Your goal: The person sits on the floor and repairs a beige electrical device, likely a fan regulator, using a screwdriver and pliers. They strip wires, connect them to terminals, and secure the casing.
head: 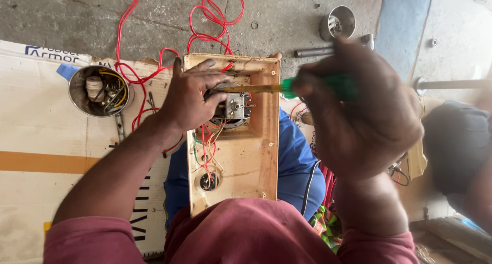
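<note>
A shallow wooden box (256, 156) rests on my lap, open side up, with a metal switch unit (234, 106) mounted near its top and red, green and white wires below it. My left hand (187, 97) grips the box's left wall and presses against the switch unit. My right hand (359, 110) holds a green-handled screwdriver (287, 87) sideways; its amber shaft points left, with the tip at the top of the switch unit. A round black socket (208, 181) sits lower in the box.
Red wire loops (207, 18) lie on the concrete floor beyond the box. A steel bowl of parts (100, 89) stands on cardboard (41, 141) at left. A small steel cup (338, 22) and metal rods (312, 52) lie at the back right.
</note>
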